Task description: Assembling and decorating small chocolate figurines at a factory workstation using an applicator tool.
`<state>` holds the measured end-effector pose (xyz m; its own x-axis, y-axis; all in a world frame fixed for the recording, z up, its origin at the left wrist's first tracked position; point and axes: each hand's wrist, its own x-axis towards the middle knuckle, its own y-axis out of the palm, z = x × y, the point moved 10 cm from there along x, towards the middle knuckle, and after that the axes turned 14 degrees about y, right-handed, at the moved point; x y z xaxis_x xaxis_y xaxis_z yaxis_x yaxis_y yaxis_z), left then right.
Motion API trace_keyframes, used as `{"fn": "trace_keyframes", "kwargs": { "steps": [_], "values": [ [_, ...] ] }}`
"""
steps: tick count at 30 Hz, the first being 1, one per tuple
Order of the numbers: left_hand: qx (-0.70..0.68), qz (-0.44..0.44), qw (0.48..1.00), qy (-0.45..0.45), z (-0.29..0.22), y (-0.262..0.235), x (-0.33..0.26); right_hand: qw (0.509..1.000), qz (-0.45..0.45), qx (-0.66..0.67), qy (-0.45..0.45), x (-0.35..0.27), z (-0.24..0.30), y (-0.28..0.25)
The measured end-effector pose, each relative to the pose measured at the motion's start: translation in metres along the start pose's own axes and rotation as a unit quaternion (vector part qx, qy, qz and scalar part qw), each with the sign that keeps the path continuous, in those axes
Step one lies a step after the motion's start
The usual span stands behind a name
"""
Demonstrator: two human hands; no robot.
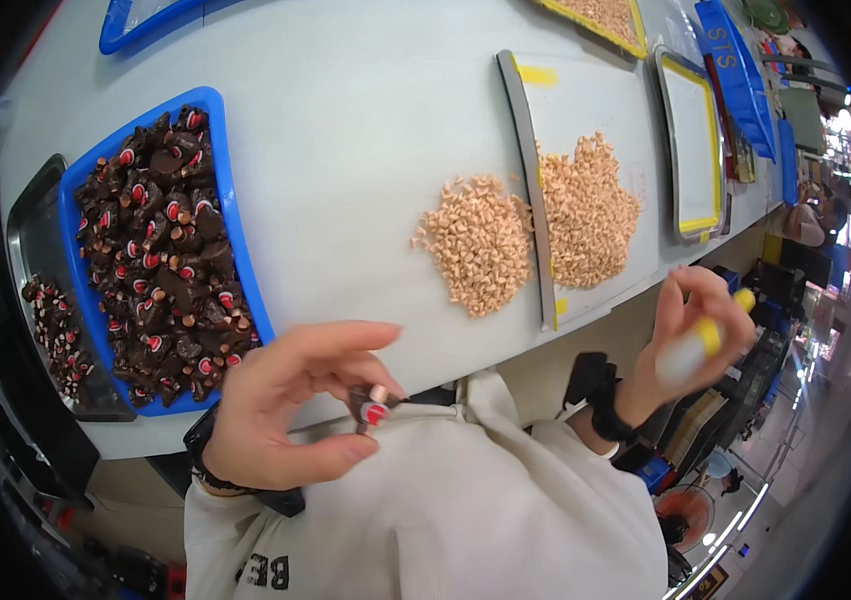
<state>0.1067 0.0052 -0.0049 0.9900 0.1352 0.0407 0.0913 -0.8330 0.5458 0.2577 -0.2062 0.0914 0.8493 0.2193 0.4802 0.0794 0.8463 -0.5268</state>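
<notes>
Blue tray (229, 215) near the worktop's (366, 130) left edge, heaped with dark parts with red-and-white caps (161, 260). A yellow label (538, 76) marks the grey board (531, 180) toward the right, tan pellets (481, 243) piled on either side of it. Left hand (281, 405), just off the near edge: fingers (346, 448) curled, thumb and forefinger pinching a small dark part (371, 405). Right hand (696, 335), off the near right edge, fingers closed around a yellow-and-white tube (698, 345).
</notes>
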Motion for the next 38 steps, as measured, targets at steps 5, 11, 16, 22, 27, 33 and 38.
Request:
{"fn": "trace_keyframes", "kwargs": {
  "steps": [5,11,16,22,27,33,38],
  "values": [
    [0.047,0.119,0.992,-0.024,0.003,0.016,-0.002,0.907,0.285,0.293,-0.101,-0.036,0.09,0.097],
    [-0.065,0.121,0.99,-0.021,-0.005,0.017,-0.008,0.918,0.314,0.227,-0.089,-0.039,0.107,0.128],
    [-0.096,0.098,0.99,-0.039,-0.007,0.015,-0.01,0.924,0.286,0.251,-0.035,-0.041,0.096,0.13],
    [-0.001,-0.138,0.983,0.124,-0.029,-0.028,-0.007,0.904,0.275,0.325,0.042,-0.035,0.092,0.121],
    [0.164,-0.131,0.948,0.24,-0.05,-0.026,-0.01,0.844,0.37,0.37,0.112,-0.052,0.089,0.143],
    [0.23,-0.116,0.933,0.251,-0.051,-0.022,-0.008,0.844,0.364,0.374,0.121,-0.057,0.084,0.145],
    [0.286,-0.096,0.923,0.241,-0.051,-0.02,-0.007,0.846,0.362,0.371,0.125,-0.056,0.082,0.146]
  ]
}}
